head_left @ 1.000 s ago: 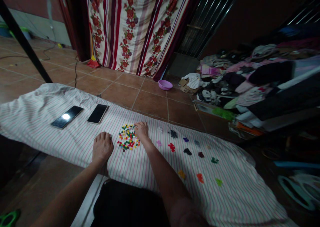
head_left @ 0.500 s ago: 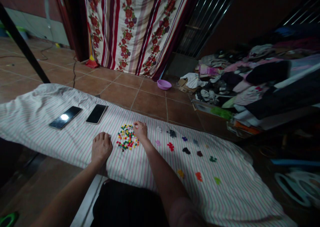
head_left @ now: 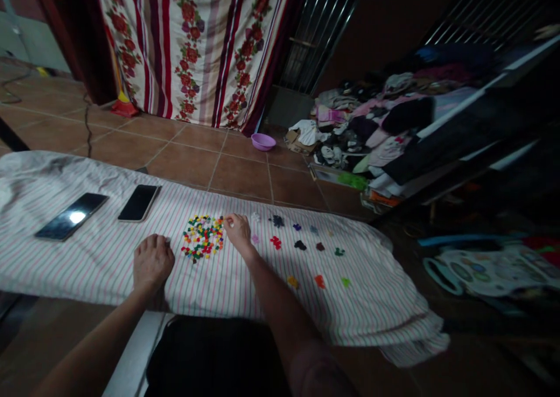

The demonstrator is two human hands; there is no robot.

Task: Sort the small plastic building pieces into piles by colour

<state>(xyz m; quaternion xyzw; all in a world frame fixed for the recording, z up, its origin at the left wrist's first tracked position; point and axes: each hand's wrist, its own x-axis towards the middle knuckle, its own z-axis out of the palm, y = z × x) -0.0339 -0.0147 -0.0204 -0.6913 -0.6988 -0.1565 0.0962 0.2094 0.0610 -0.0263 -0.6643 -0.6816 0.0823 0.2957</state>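
A mixed pile of small coloured pieces (head_left: 203, 239) lies on the striped cloth (head_left: 210, 295). At the pile's right edge is my right hand (head_left: 237, 231), its thumb and forefinger pinched together; whatever they hold is too small to name. My left hand (head_left: 153, 261) rests on the cloth left of the pile, fingers bent and close together, their tips partly hidden. Sorted clusters lie to the right, among them red pieces (head_left: 275, 242), black pieces (head_left: 300, 245), dark grey pieces (head_left: 276, 221), yellow pieces (head_left: 293, 282), orange pieces (head_left: 319, 281) and light green pieces (head_left: 346, 282).
Two phones, one silvery with glare (head_left: 72, 217) and one dark (head_left: 139, 203), lie on the cloth's left part. Beyond it, a purple basin (head_left: 263, 142) stands on the tiled floor before a flowered curtain (head_left: 188, 47). Clothes (head_left: 363, 117) are heaped at the right.
The view has swung right, so the scene sits further left. My right hand has shifted slightly right relative to the pile. My left hand stays beside it.
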